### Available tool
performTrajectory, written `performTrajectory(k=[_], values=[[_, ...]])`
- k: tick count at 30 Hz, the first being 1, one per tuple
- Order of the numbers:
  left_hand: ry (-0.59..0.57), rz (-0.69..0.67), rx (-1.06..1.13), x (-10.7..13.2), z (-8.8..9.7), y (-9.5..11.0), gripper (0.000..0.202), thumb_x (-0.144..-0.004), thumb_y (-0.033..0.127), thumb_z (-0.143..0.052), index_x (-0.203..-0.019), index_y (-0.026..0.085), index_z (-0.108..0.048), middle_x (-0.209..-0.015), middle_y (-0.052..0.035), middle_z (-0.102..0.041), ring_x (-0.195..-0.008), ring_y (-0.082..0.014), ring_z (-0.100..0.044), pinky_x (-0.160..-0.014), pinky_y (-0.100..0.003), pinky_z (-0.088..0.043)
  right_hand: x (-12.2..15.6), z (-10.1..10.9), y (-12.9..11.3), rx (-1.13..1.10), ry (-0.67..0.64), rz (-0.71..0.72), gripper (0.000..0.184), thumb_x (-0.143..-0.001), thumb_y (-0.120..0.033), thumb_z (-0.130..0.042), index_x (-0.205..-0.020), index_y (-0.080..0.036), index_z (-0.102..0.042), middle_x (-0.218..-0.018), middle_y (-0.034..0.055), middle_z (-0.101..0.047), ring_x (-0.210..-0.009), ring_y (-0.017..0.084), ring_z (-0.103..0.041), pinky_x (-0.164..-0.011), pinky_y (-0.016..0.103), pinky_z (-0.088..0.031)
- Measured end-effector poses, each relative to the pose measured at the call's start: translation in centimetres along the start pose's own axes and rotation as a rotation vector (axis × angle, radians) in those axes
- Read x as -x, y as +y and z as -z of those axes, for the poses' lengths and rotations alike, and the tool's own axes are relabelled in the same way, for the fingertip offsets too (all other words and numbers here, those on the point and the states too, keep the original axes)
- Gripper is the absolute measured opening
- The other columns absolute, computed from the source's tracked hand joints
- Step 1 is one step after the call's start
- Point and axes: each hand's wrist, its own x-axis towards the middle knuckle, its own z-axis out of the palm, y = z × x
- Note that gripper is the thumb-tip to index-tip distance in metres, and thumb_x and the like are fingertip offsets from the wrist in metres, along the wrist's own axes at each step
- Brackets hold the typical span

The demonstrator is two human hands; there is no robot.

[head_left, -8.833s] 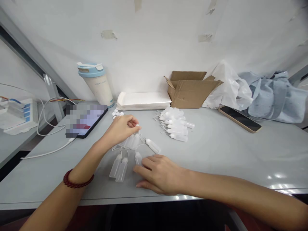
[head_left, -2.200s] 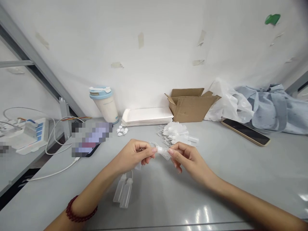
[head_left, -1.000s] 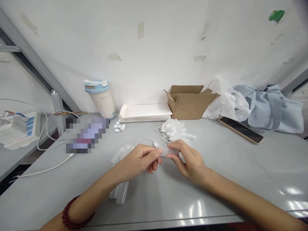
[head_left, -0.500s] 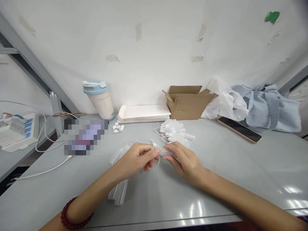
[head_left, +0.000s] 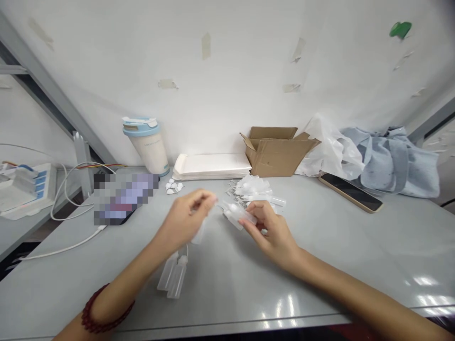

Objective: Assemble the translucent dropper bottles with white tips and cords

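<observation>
My right hand (head_left: 272, 232) pinches a small translucent plastic bottle (head_left: 248, 216) between thumb and fingers. Its white nozzle end points left, and another such bottle (head_left: 232, 220) lies right beside it. My left hand (head_left: 190, 215) is to the left, thumb and index finger pressed together and a little blurred; whatever is between them is too small to make out. Two more translucent bottles (head_left: 177, 279) with thin tails lie near my left forearm, and one is partly hidden under my left hand. Behind my right hand is a pile of similar bottles (head_left: 256, 189).
Small white pieces (head_left: 174, 186) lie by a paper cup (head_left: 147, 149) with a blue lid. Along the wall stand white flat boxes (head_left: 213, 166), an open carton (head_left: 279, 156) and a plastic bag (head_left: 329, 151). Phones lie at left (head_left: 128, 199) and right (head_left: 351, 192).
My left hand has come away from the bottle and moved left and up. My right hand keeps the bottle, which is more exposed now.
</observation>
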Motion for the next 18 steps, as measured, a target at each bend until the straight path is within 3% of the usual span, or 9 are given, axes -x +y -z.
performTrajectory(k=[2,6,10,14,18], values=[[0.130,0.080,-0.011,-0.6,0.9,-0.5,0.025,-0.085,0.041,-0.047,-0.090,0.019,-0.058,-0.061,0.0036,-0.049,-0.059,-0.0129,-0.048,-0.053,-0.021,-0.035,-0.1,-0.6,0.8,0.095,0.021,0.090,0.008,-0.090,-0.020,-0.043,-0.097,-0.019,-0.046,-0.070,0.0019,-0.060,-0.052,0.012,-0.053,-0.047,0.021,-0.043],[0.191,0.132,-0.014,-1.6,2.2,-1.6,0.026,-0.081,0.039,-0.053,-0.096,0.018,-0.057,-0.054,0.0060,-0.044,-0.055,-0.0135,-0.049,-0.051,-0.021,-0.035,-0.2,-1.7,1.9,0.449,0.024,0.354,0.020,-0.089,-0.010,-0.035,-0.096,-0.015,-0.053,-0.104,0.0164,-0.064,-0.081,0.020,-0.063,-0.057,0.027,-0.050],[0.246,0.158,-0.096,-2.1,3.0,-2.6,0.027,-0.077,0.039,-0.053,-0.092,0.018,-0.061,-0.054,0.0048,-0.049,-0.052,-0.0134,-0.048,-0.052,-0.023,-0.037,0.0,-1.9,1.7,0.707,0.015,0.447,0.025,-0.085,-0.006,-0.040,-0.100,-0.013,-0.059,-0.112,0.0179,-0.061,-0.080,0.020,-0.060,-0.049,0.024,-0.047],[0.263,0.172,-0.280,-2.8,4.2,-4.6,0.026,-0.075,0.035,-0.051,-0.088,0.018,-0.066,-0.071,-0.0014,-0.065,-0.068,-0.0187,-0.059,-0.064,-0.027,-0.043,0.1,-1.4,1.2,0.758,-0.055,0.523,0.031,-0.079,0.000,-0.041,-0.099,-0.013,-0.062,-0.108,0.0176,-0.061,-0.082,0.023,-0.055,-0.048,0.025,-0.046],[0.281,0.180,-0.471,-3.5,5.2,-5.9,0.027,-0.074,0.026,-0.048,-0.089,0.017,-0.068,-0.084,-0.0070,-0.070,-0.082,-0.0250,-0.062,-0.077,-0.034,-0.044,-0.1,-1.4,1.3,0.679,-0.165,0.621,0.032,-0.083,0.000,-0.038,-0.101,-0.013,-0.061,-0.110,0.0169,-0.060,-0.083,0.022,-0.052,-0.054,0.028,-0.049]])
